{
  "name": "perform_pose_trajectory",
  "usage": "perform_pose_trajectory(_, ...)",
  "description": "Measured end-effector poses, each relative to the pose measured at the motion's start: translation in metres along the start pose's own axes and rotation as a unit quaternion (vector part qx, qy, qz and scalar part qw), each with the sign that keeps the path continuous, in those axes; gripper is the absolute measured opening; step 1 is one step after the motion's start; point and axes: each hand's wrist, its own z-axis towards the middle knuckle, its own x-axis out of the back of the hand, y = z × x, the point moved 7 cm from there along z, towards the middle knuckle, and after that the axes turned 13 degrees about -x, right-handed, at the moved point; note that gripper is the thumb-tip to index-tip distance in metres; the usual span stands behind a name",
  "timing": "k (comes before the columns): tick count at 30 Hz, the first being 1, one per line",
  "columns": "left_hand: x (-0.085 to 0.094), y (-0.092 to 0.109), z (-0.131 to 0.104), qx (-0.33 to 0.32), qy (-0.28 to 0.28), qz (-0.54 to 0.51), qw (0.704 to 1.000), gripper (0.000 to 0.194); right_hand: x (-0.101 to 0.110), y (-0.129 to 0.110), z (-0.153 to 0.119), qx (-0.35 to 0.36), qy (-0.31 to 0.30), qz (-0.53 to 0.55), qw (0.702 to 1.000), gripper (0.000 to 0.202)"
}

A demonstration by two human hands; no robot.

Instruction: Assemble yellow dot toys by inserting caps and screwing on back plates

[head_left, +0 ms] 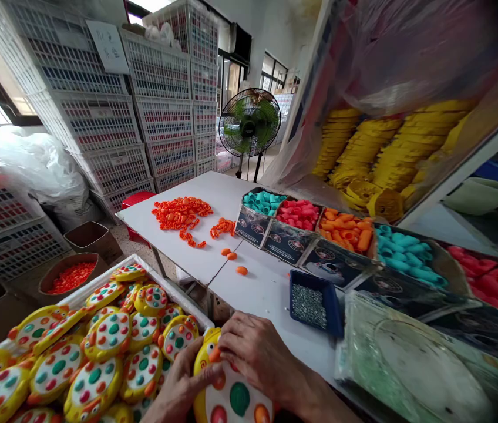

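At the table's near edge I hold a yellow toy (239,399) with a white face, coloured round bumps and an orange beak-like part. My left hand (182,379) grips its left side, thumb across the front. Over the top and right side of the toy, my right hand (260,346) has its fingers curled near the orange part. The toy's lower end runs out of view. Just left of my hands, a white crate (187,308) is piled with similar yellow toys (110,335).
Orange small parts (181,212) and several orange ovals (242,270) lie on the white table (226,282). A blue tray (337,305) holds metal screws. Boxes of teal (264,202), pink (298,214) and orange pieces (346,230) line the back. A fan (249,126) stands behind.
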Motion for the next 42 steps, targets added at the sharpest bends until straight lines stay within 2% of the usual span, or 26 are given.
perform_pose_trajectory(4,0.009,-0.004,0.000,0.008,0.021,0.028,0.999,0.072,-0.003,-0.001,-0.001,-0.002,-0.012,-0.048,0.999,0.006)
perform_pose_trajectory(7,0.006,-0.002,-0.001,0.016,0.004,0.025,1.000,0.073,0.001,0.002,-0.001,-0.022,-0.021,-0.026,0.999,0.006)
perform_pose_trajectory(11,0.001,0.006,-0.003,0.024,-0.020,0.044,0.999,0.072,0.014,0.015,0.003,-0.110,-0.025,0.069,0.991,0.036)
perform_pose_trajectory(14,0.004,0.008,-0.005,0.021,-0.007,0.078,0.997,0.071,0.015,0.021,0.006,-0.156,-0.068,0.124,0.978,0.049)
perform_pose_trajectory(16,0.003,0.007,-0.005,0.024,0.000,0.077,0.997,0.070,0.012,0.025,0.007,-0.182,-0.094,0.142,0.968,0.048)
perform_pose_trajectory(19,-0.007,0.006,-0.005,0.052,-0.021,0.015,0.998,0.065,0.010,0.029,0.007,-0.203,-0.103,0.172,0.958,0.040)
perform_pose_trajectory(23,-0.023,0.014,-0.004,0.064,-0.062,-0.041,0.995,0.061,0.012,0.026,0.007,-0.173,-0.133,0.271,0.938,0.032)
perform_pose_trajectory(27,-0.025,0.017,-0.005,0.076,-0.070,-0.054,0.993,0.061,0.016,0.028,0.006,-0.168,-0.152,0.339,0.913,0.031)
perform_pose_trajectory(32,-0.023,0.017,-0.005,0.085,-0.062,-0.062,0.993,0.062,0.009,0.033,0.006,-0.200,-0.166,0.327,0.908,0.038)
perform_pose_trajectory(37,-0.025,0.020,-0.007,0.087,-0.080,-0.062,0.991,0.060,0.004,0.031,0.007,-0.206,-0.162,0.316,0.912,0.032)
perform_pose_trajectory(42,-0.022,0.020,-0.003,0.079,-0.054,-0.044,0.994,0.059,-0.004,0.034,0.009,-0.221,-0.149,0.345,0.900,0.030)
